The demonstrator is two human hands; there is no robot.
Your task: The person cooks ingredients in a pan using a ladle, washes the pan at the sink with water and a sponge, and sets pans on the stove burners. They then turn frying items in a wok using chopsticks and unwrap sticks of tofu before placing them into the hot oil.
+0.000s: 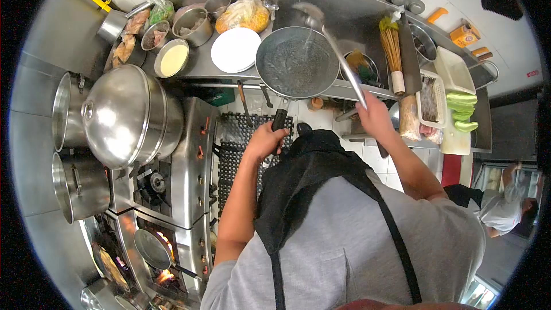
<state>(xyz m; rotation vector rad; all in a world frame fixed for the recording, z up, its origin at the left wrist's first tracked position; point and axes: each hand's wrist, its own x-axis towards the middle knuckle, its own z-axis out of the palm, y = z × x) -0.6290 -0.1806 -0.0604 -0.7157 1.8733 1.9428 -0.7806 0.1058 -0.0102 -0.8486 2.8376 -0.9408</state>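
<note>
Clock positions are taken from the view's centre. At 8 o'clock, a small pan sits over open flame; if left unattended, it could overheat. At 10 o'clock, a bowl of yellow liquid could be fouled by splashes, as could the white plate at 11, just beside the large pan. Just left of centre, the left hand is curled closed around the pan's black handle; a slack wrist could tilt the vessel. The large pan, between 12 and 1, contains rippled clear liquid; uneven support at the sink edge could cause spillage. The ladle slants across its right side; a knock against the rim could slop liquid. Between 2 and 3, the right hand is closed around the ladle's shaft; wet metal could slip. Liquid temperature: cannot be determined.
</note>
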